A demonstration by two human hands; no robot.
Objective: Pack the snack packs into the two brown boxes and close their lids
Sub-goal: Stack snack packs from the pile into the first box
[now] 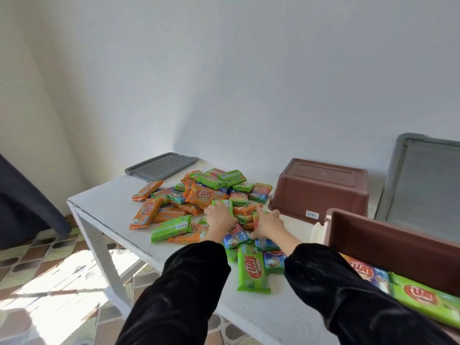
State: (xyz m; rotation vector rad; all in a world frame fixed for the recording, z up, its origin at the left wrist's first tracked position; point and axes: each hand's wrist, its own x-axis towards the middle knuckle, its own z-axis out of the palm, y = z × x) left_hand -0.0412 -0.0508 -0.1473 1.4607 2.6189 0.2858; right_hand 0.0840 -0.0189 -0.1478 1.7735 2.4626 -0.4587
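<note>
A heap of orange, green and blue snack packs (199, 195) covers the middle of the white table (104, 202). My left hand (219, 216) grips a green pack (225, 204) at the near side of the heap. My right hand (267, 224) closes on an upright pack (256, 216) beside it. One brown box (321, 188) lies upside down at the back right. A second brown box (388, 235) stands open at the near right, with several packs (420, 298) inside.
One grey lid (161, 166) lies flat at the table's far left corner. Another grey lid (423, 180) leans against the white wall at the right. A dark cloth (22, 202) hangs at the left. Patterned floor tiles show beyond the table's left edge.
</note>
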